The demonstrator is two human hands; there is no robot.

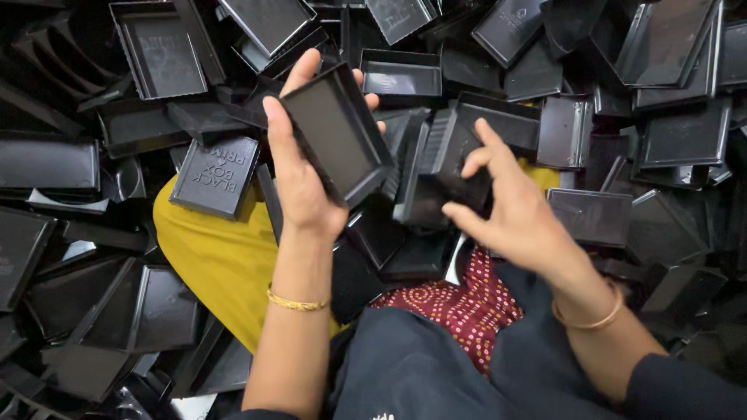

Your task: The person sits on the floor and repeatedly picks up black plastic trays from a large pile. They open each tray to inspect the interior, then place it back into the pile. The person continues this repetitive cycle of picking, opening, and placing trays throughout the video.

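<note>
My left hand (299,175) holds a black rectangular plastic tray (336,134) upright, thumb on its left edge and fingers behind it. My right hand (510,210) reaches into the pile just to the right, fingers curled around the edge of another black tray (451,167) that lies among others. Both wrists carry thin gold bangles. The two hands are a short distance apart above my lap.
Several black plastic trays and lids are heaped all around, such as one with pale lettering (215,177) at left and an open tray (401,75) behind. Yellow cloth (218,257) and red dotted fabric (467,303) cover my lap, with dark cloth (420,365) below.
</note>
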